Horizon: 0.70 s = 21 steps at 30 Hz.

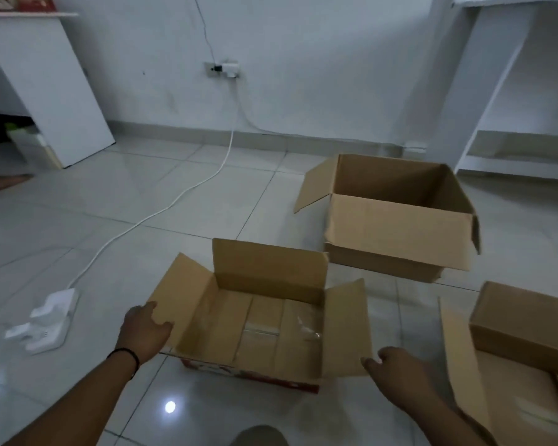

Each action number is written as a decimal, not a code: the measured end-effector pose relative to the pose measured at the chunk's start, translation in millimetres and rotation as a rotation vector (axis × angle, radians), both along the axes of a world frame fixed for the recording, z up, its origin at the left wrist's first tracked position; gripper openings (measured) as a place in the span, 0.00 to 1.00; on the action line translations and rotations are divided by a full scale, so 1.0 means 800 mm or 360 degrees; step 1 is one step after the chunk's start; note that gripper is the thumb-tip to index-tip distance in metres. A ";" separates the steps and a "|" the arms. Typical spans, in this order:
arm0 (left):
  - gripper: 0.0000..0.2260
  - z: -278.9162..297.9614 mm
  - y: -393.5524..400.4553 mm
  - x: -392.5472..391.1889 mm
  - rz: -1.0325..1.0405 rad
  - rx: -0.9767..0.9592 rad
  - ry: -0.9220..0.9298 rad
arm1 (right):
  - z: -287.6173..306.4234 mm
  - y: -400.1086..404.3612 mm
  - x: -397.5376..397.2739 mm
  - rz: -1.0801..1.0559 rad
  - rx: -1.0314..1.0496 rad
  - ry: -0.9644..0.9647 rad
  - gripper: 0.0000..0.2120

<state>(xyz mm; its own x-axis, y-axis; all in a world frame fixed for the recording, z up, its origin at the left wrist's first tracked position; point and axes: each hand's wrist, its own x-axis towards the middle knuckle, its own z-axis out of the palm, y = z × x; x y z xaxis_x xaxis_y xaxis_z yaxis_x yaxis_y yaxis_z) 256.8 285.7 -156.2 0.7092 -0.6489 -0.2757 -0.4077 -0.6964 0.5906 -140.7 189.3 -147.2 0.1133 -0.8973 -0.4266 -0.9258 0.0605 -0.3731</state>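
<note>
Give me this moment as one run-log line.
left hand: grips left flap | right hand: at right flap, grip unclear | small box: open, empty

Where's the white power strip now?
Head view: the white power strip lies on the floor at lower left, just left of the left hand gripping the small open box.

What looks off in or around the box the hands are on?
Clear tape on the bottom seam of the small box has peeled and curls up near the right side. Left of the box, a white power strip lies loose on the floor, its cord trailing to the wall socket.
</note>
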 end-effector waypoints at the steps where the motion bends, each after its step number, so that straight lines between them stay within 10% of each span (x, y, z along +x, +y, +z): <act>1: 0.29 -0.009 -0.005 0.010 0.0021 0.0028 -0.0023 | -0.007 -0.007 0.009 0.0012 0.0055 0.0031 0.15; 11: 0.44 -0.058 -0.062 0.092 0.0305 0.0092 0.0389 | -0.058 -0.057 0.051 -0.0178 0.0185 0.0180 0.11; 18: 0.11 -0.066 -0.060 0.077 -0.0053 0.0180 0.0074 | -0.066 -0.045 0.060 -0.0336 0.0281 -0.0280 0.13; 21: 0.11 -0.055 -0.047 0.063 -0.0001 0.0023 0.0081 | -0.055 -0.033 0.070 -0.0214 0.0198 -0.0280 0.17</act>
